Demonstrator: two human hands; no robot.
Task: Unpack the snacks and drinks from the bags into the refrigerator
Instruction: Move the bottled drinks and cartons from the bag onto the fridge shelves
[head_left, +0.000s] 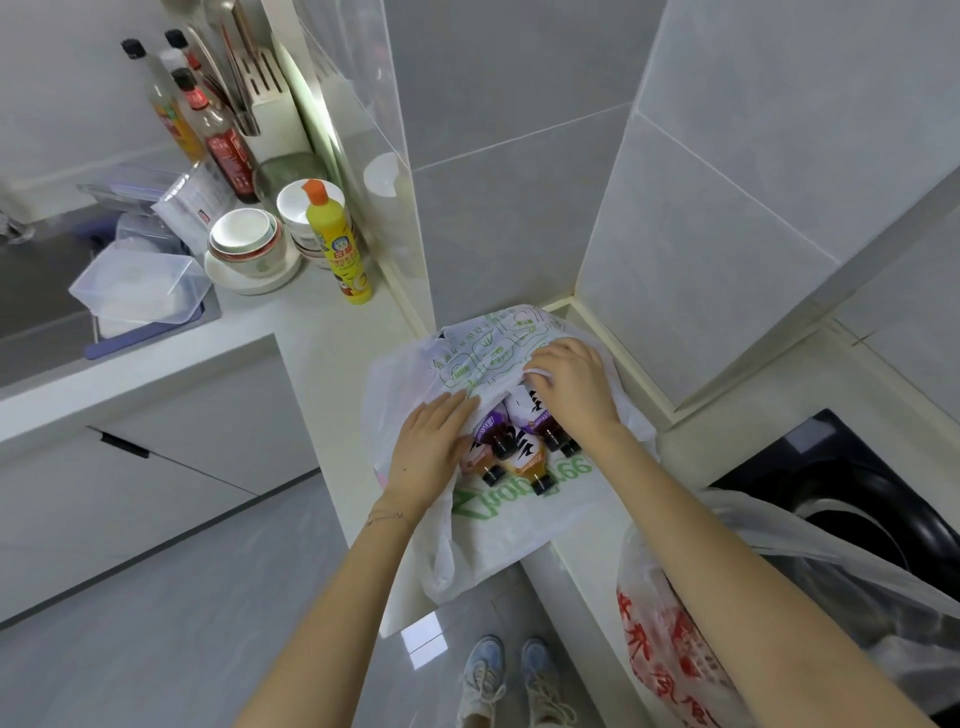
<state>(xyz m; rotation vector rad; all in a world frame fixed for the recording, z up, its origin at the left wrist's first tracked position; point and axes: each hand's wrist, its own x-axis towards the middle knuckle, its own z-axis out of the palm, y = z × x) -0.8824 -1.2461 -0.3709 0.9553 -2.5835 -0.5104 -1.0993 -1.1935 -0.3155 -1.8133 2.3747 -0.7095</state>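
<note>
A white plastic bag with green print (498, 519) lies on the corner of the white counter, its mouth spread wide. Inside it lie several drink bottles (511, 447) with dark caps and purple or orange labels. My left hand (434, 447) lies flat with straight fingers on the left flap of the bag beside the bottles. My right hand (569, 382) has its fingers curled over the upper flap of the bag, pulling it back above the bottles. A second plastic bag with red print (662, 644) sits on the counter at the lower right, partly behind my right forearm.
A yellow dish-soap bottle (340, 244), stacked bowls (249, 244), sauce bottles (213, 135) and a knife block stand at the back left. Clear plastic tubs (137, 283) sit by the sink. A black stove (852, 499) lies at the right. Tiled walls enclose the corner.
</note>
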